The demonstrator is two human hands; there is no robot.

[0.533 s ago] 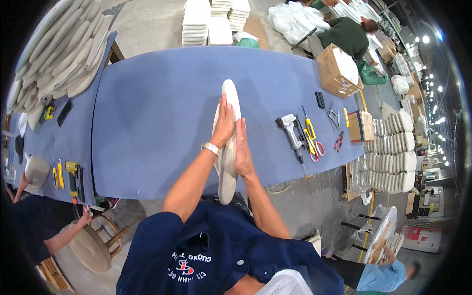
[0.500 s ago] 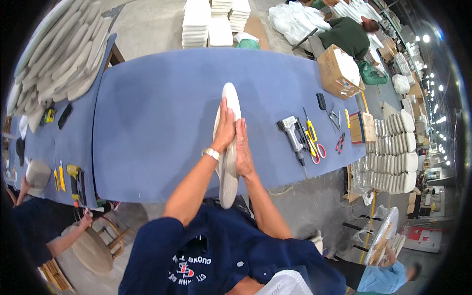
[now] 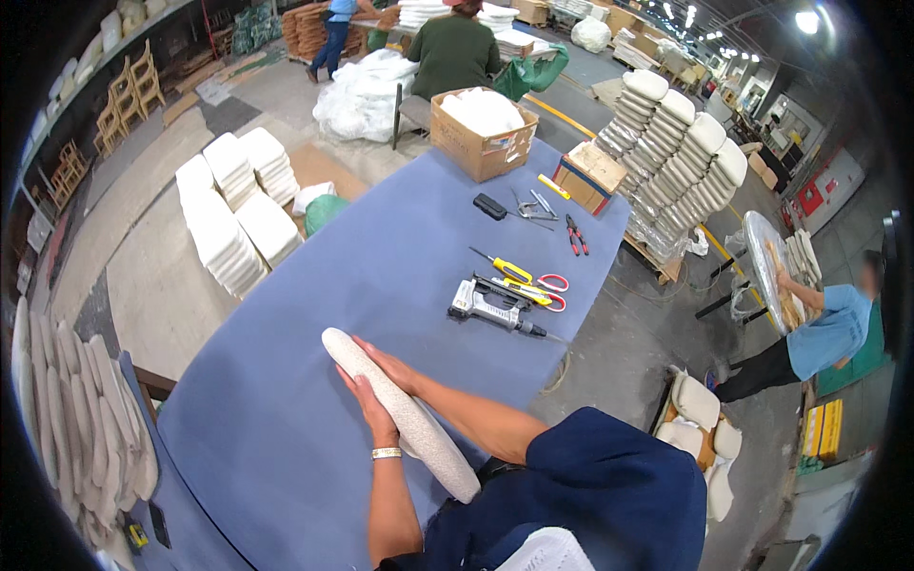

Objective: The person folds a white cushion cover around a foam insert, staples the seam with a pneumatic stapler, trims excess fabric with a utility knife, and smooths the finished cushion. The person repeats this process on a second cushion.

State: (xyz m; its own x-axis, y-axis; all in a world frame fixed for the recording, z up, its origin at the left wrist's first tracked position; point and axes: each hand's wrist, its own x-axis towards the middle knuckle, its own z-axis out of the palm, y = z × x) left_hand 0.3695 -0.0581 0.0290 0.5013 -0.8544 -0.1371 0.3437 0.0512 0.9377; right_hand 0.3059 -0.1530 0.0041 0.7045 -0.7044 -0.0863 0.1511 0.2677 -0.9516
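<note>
A light beige fabric-covered seat cushion stands on its edge over the blue table, its near end by my body. My left hand, with a watch on the wrist, presses along the cushion's left face with fingers stretched out. On the other face lies my right hand, its fingers partly hidden behind the cushion. Between the two palms the cushion is held. Beyond my hands lie a silver staple gun, red-and-yellow-handled scissors and a yellow-handled screwdriver.
Toward the table's far end are red-handled pliers, a black case, a cardboard box and a smaller box. Stacked cushions stand right, white pads left, covered cushions lower left. Other people work nearby.
My view has swung to the right. The cushion, still between both palms, now slants toward the upper left, and its textured fabric side shows more.
</note>
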